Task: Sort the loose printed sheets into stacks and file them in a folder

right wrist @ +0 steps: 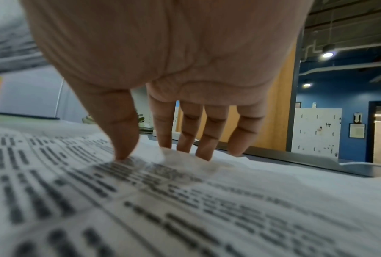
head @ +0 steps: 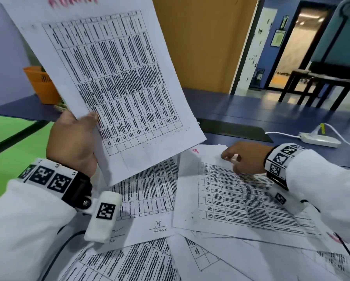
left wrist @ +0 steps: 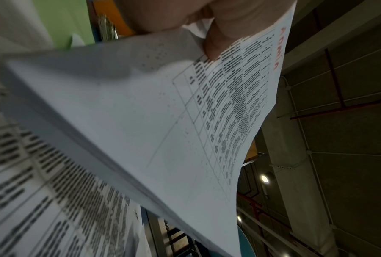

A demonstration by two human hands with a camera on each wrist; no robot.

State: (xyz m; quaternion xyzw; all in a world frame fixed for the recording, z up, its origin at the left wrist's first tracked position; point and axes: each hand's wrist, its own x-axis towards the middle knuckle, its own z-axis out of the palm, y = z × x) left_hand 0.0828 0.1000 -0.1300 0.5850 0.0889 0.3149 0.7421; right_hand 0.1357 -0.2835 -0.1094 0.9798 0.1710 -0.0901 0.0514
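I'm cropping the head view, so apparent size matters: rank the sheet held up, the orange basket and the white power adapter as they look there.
1. held sheet, largest by far, though it is nearest the camera
2. orange basket, partly hidden by the sheet
3. white power adapter

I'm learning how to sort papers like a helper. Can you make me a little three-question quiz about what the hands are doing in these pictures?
1. True or false: the left hand holds up a sheet marked ADMIN in red.
2. Where do the right hand fingertips rest? A) on the orange basket B) on a printed sheet lying on the pile C) on the white charger
3. Fill in: the loose sheets lie on a ____ coloured counter.

Key: 1 true; 2 B; 3 blue.
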